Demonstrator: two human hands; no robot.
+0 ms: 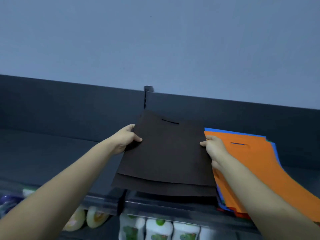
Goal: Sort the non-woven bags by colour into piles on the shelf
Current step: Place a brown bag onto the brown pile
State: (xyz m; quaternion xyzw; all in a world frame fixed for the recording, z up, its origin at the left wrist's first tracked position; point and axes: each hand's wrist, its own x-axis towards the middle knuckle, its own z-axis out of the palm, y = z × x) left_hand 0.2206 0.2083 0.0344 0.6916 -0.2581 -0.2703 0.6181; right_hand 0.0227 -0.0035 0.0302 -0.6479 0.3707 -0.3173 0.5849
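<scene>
both hands, left hand [125, 140] and right hand [215, 149], grip the brown bag [169, 153].

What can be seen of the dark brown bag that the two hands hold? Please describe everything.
The dark brown bag is a flat, matte, felt-like sheet with a narrow handle slot cut near its far edge. It lies level over the shelf, on top of a second brown bag whose near edge shows below it. The left hand grips its left edge and the right hand its right edge, thumbs on top.
</scene>
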